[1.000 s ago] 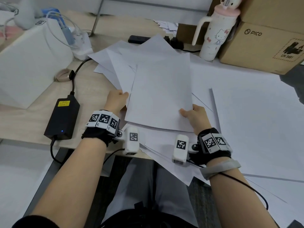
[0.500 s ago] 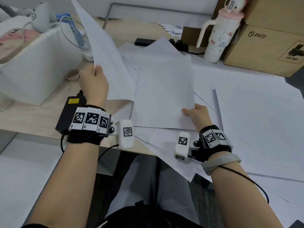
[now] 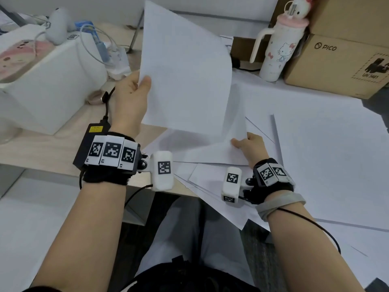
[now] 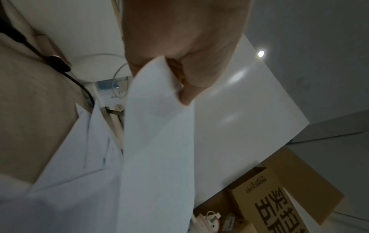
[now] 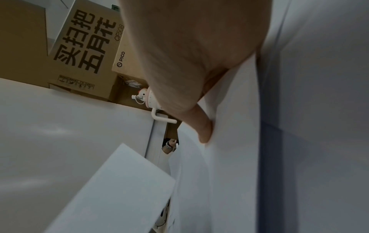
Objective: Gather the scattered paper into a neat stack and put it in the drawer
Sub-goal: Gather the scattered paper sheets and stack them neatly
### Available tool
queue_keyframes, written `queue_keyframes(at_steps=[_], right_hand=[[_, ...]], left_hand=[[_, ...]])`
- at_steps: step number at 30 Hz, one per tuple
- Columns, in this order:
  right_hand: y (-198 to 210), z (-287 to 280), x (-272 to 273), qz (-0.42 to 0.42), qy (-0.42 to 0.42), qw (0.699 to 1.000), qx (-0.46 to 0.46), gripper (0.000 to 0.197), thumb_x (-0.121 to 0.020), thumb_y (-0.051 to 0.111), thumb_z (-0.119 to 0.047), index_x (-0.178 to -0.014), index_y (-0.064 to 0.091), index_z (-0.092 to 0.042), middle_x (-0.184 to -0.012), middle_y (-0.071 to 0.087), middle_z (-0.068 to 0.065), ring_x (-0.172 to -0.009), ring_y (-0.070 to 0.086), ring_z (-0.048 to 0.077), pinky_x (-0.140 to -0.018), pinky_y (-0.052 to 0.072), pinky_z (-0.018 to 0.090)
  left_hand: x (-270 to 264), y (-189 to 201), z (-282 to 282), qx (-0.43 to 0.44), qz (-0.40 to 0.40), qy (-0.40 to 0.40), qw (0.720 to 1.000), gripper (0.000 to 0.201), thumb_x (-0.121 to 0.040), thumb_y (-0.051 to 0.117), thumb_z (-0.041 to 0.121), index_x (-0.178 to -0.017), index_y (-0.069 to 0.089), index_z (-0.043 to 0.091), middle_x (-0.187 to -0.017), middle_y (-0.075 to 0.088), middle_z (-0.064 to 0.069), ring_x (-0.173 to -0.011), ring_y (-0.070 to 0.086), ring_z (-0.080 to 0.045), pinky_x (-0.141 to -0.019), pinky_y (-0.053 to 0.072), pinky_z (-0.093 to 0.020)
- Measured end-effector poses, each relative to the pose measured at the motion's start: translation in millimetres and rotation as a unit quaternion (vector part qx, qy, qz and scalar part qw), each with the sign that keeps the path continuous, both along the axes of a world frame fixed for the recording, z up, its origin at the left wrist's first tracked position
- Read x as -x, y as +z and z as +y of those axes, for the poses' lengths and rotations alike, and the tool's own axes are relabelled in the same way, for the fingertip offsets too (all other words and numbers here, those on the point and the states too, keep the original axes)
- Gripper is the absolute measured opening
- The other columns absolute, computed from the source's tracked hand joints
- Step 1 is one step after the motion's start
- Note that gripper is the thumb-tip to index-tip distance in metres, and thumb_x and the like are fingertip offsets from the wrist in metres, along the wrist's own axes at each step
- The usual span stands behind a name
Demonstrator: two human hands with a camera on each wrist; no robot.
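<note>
Paper: thin white lifted sheet (image 3: 185,76) looked light and floppy, curving above the desk's (image 3: 52,144) front edge.
Left hand (image 3: 130,102): pinched its left edge.
Right hand (image 3: 251,147): pinched the gathered white sheets' (image 3: 212,152) near corner.
Grip: edges seemed best.

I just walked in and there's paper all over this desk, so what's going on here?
A person is gathering loose white sheets. Their left hand pinches one lifted sheet by its edge and holds it up above the desk. Their right hand grips the corner of another sheet lying on the pile. Many sheets are scattered across the desk, some hanging over its front edge. No neat stack exists yet, and no drawer is in view.
</note>
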State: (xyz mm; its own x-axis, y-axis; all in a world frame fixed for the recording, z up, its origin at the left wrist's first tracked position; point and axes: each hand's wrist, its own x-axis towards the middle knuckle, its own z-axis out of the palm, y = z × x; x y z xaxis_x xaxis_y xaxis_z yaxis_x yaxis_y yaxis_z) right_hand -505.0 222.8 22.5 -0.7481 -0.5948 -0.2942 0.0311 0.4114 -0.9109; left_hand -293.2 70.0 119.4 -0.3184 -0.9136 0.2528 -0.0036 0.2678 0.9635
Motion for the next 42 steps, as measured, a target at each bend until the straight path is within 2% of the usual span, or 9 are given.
queue_keyframes(at_steps=[4,8,13,18,23,28,33,37,42], right_hand=[[1.2,-0.8,0.8,0.007,0.005,1.0,-0.009,0.027,-0.088,0.056,-0.002,-0.11,0.057,0.014,-0.099,0.065,0.024,-0.083,0.056,0.024,-0.073,0.046,0.033],[-0.4,-2.7,2.2,0.006,-0.006,1.0,-0.014,0.025,-0.091,0.049,-0.005,-0.103,0.055,0.016,-0.087,0.059,0.017,-0.078,0.051,0.022,-0.071,0.041,0.032],[-3.7,-4.4,3.7,0.011,-0.006,1.0,-0.005,0.02,-0.094,0.043,-0.008,-0.074,0.042,-0.011,-0.065,0.032,0.003,-0.059,0.027,0.016,-0.055,0.021,0.028],[-5.2,-4.2,4.8,0.01,-0.009,1.0,-0.001,0.039,-0.097,0.04,-0.01,-0.062,0.024,-0.018,-0.06,0.024,-0.002,-0.053,0.022,0.014,-0.051,0.017,0.026],[-8.0,-7.4,9.3,0.003,-0.009,1.0,-0.014,0.015,-0.095,0.042,-0.013,-0.081,0.045,-0.008,-0.073,0.034,0.006,-0.071,0.032,0.019,-0.058,0.022,0.028],[-5.2,-8.6,15.4,0.005,0.019,0.999,-0.047,0.033,-0.094,0.045,-0.009,-0.115,0.049,0.017,-0.091,0.049,0.01,-0.082,0.046,0.021,-0.073,0.035,0.029],[2.4,-13.8,19.2,-0.007,0.01,1.0,-0.02,0.024,-0.095,0.044,-0.001,-0.112,0.058,0.009,-0.094,0.056,0.013,-0.085,0.053,0.023,-0.076,0.043,0.033],[4.7,-27.1,21.5,-0.006,-0.01,1.0,0.012,0.029,-0.091,0.043,0.003,-0.114,0.05,0.02,-0.09,0.055,0.023,-0.08,0.046,0.021,-0.064,0.039,0.027],[5.2,-52.4,31.2,0.005,-0.02,1.0,0.011,0.022,-0.091,0.043,0.003,-0.104,0.054,0.016,-0.087,0.05,0.01,-0.078,0.045,0.02,-0.061,0.037,0.026]], left_hand=[[0.0,-30.9,-9.0,-0.098,-0.104,0.009,0.99,0.021,-0.097,0.047,0.013,-0.079,0.058,0.013,-0.084,0.056,-0.01,-0.076,0.053,-0.019,-0.07,0.045,-0.03],[9.5,-57.0,0.1,-0.115,-0.143,0.02,0.983,0.023,-0.095,0.044,0.002,-0.111,0.061,0.007,-0.104,0.062,-0.006,-0.093,0.059,-0.02,-0.085,0.049,-0.034],[24.0,-74.5,6.9,-0.135,-0.162,0.008,0.978,0.031,-0.095,0.04,0.0,-0.12,0.058,0.004,-0.116,0.062,-0.007,-0.104,0.06,-0.023,-0.093,0.05,-0.036],[37.9,-80.7,11.2,-0.132,-0.178,-0.011,0.975,0.035,-0.094,0.04,0.0,-0.125,0.055,0.005,-0.119,0.06,-0.007,-0.107,0.058,-0.022,-0.096,0.049,-0.036],[45.7,-84.5,13.3,-0.125,-0.196,-0.025,0.972,0.037,-0.094,0.036,-0.001,-0.125,0.055,0.008,-0.109,0.057,-0.001,-0.097,0.055,-0.019,-0.082,0.045,-0.027],[45.7,-85.5,9.7,-0.124,-0.223,-0.042,0.966,0.036,-0.093,0.04,0.001,-0.124,0.057,0.009,-0.112,0.061,-0.004,-0.097,0.059,-0.025,-0.086,0.049,-0.034],[39.2,-78.0,-13.2,-0.166,-0.209,0.049,0.962,0.045,-0.079,0.052,0.011,-0.124,0.059,0.013,-0.117,0.064,-0.011,-0.105,0.063,-0.031,-0.095,0.051,-0.044],[38.9,-78.3,-36.0,-0.145,-0.239,0.09,0.956,0.048,-0.089,0.053,0.009,-0.137,0.047,0.005,-0.136,0.052,-0.01,-0.126,0.049,-0.027,-0.105,0.039,-0.033],[46.2,-84.3,-64.1,-0.141,-0.309,0.069,0.938,0.055,-0.089,0.051,0.01,-0.139,0.036,-0.007,-0.142,0.042,-0.025,-0.134,0.035,-0.038,-0.103,0.034,-0.038]])
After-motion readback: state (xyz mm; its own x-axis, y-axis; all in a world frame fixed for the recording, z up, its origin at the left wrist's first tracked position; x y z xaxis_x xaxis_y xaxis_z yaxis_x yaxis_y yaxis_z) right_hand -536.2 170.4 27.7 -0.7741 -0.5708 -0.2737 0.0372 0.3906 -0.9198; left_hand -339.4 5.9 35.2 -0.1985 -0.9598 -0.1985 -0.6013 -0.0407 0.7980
